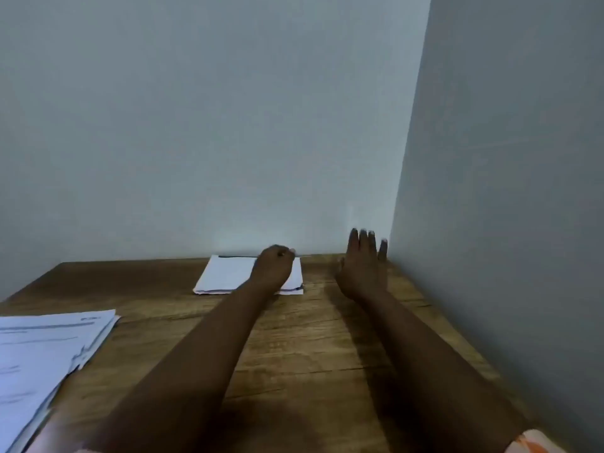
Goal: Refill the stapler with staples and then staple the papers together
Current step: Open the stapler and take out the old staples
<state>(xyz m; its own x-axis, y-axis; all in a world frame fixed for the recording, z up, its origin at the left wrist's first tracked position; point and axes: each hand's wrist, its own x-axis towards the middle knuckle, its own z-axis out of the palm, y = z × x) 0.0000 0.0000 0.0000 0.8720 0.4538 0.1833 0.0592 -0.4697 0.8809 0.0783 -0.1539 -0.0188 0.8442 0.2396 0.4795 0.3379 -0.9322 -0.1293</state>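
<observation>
The left hand (273, 266) is stretched to the far edge of the worktop (294, 348), its fingers curled above the far right corner of a small stack of papers (228, 274) lying against the wall; whether something is pinched in it cannot be told. The right hand (364, 266) is held open near the far right corner, fingers straight and spread, with nothing in it. No stapler and no staples can be made out, perhaps hidden by the left hand. A second, looser pile of sheets (42, 361) is spread at the near left edge. The reach for the stapler seems to be the step in hand. It is best done by steadying the small stack with the flat right hand, so its edges are kept square while anything is lifted off it.
</observation>
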